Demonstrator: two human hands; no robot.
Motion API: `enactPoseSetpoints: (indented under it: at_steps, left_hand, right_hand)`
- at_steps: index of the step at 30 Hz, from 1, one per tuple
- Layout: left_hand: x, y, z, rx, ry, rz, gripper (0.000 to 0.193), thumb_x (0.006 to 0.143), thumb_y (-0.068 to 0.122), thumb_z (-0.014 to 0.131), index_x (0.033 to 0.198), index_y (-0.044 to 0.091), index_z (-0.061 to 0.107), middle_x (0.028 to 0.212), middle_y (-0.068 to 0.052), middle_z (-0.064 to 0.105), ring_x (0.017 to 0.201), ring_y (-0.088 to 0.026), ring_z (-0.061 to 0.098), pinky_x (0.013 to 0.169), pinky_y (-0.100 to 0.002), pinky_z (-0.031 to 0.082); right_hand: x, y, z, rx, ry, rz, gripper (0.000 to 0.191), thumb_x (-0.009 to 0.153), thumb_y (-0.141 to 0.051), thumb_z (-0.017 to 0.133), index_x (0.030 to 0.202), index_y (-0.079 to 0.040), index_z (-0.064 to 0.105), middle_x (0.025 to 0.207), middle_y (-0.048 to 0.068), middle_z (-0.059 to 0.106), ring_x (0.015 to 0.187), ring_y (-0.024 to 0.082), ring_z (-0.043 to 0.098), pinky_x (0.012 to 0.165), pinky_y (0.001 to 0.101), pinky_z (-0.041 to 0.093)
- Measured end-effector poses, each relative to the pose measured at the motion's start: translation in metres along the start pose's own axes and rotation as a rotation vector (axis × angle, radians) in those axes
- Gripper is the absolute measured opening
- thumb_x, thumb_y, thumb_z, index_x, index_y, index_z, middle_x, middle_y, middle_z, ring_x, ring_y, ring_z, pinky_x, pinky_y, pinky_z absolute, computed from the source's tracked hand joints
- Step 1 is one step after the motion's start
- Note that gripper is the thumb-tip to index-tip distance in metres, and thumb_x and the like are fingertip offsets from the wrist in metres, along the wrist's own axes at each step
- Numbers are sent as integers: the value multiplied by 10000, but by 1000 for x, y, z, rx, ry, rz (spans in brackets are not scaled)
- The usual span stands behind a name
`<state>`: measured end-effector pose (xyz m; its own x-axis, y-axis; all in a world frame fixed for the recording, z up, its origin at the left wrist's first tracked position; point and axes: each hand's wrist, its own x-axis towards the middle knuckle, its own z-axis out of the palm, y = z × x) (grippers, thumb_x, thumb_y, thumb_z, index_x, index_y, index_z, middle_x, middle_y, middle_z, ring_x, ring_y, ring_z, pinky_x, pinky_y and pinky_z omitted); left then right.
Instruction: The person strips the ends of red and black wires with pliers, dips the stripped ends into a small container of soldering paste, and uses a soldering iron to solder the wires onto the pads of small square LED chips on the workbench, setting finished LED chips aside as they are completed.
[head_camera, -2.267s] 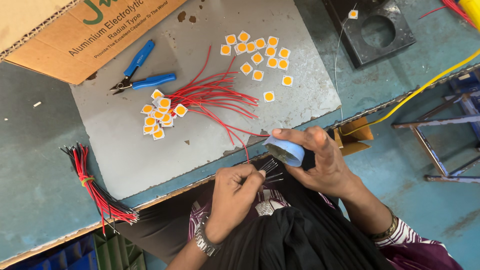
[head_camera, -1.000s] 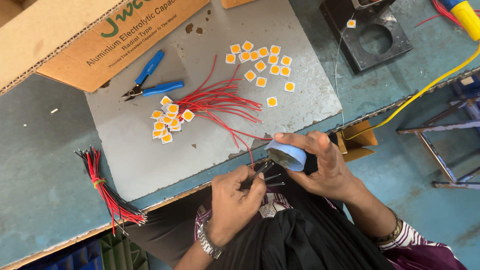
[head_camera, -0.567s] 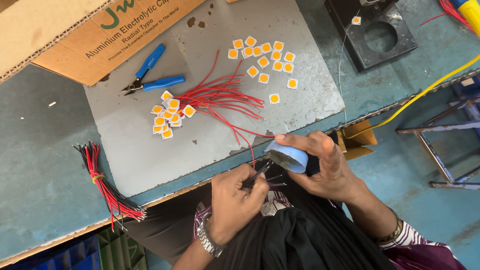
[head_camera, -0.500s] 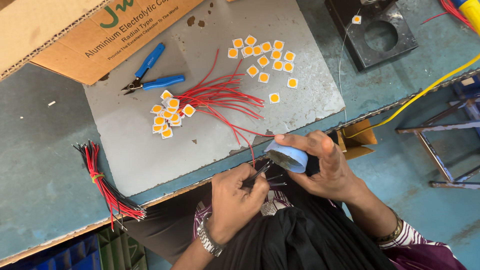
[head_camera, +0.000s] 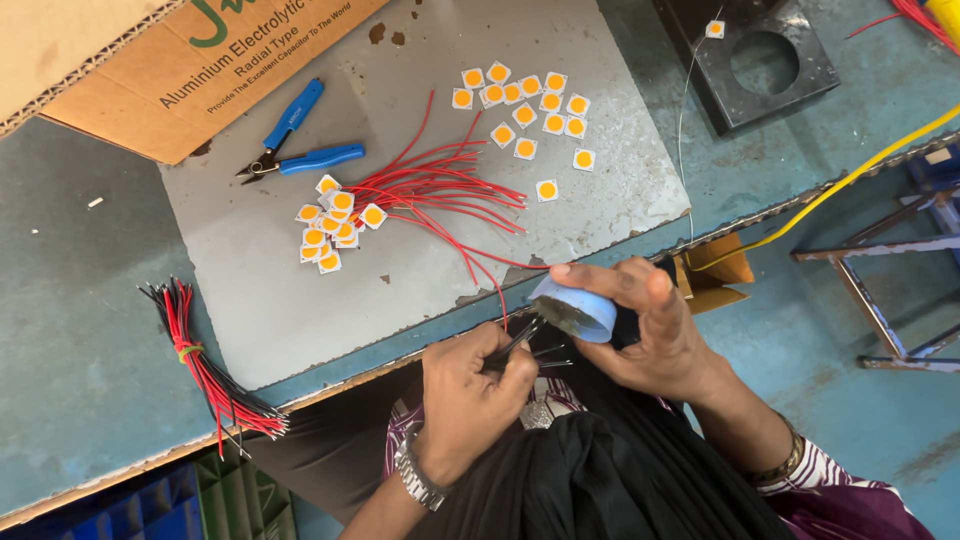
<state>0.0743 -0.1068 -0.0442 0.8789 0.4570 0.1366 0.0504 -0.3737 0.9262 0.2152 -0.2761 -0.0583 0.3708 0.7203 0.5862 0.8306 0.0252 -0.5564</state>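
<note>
Fingers of both hands are closed on small things at the near edge of the worktop (head_camera: 120, 330).

The left hand (head_camera: 470, 390), wrist bent inward with a watch on it, pinches a bunch of thin black wires (head_camera: 525, 345), their tips aimed at the blue tub (head_camera: 572, 308). The right hand (head_camera: 650, 325) curls around that tub, tilted with its open mouth toward the wires. On the grey mat (head_camera: 400, 270) lie loose red wires (head_camera: 440, 190), square yellow chips (head_camera: 525, 105) and blue cutters (head_camera: 300, 150).

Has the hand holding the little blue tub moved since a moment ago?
No. The right hand holds the blue tub just off the grey mat's near edge, by the red wires, as before; only the camera shifted.
</note>
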Motion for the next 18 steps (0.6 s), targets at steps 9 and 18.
enactPoseSetpoints:
  at_steps: [9,18]
  left_hand:
    - [-1,-3,1,6,13,-40,275,818,83,711,626,2,532,474,-76,489,398,-148,459,439,-303,391]
    - [0,-3,0,-29,16,-44,258,821,83,700,638,10,533,476,-56,511,397,-114,472,434,-288,401]
  right_hand:
    - [1,2,0,3,22,17,1359,778,83,797,1636,-372,-154,1350,137,643,873,242,677,818,382,533]
    - [-4,5,4,38,7,26,1357,799,75,803,1633,-392,-160,1373,128,642,869,217,647,827,356,530]
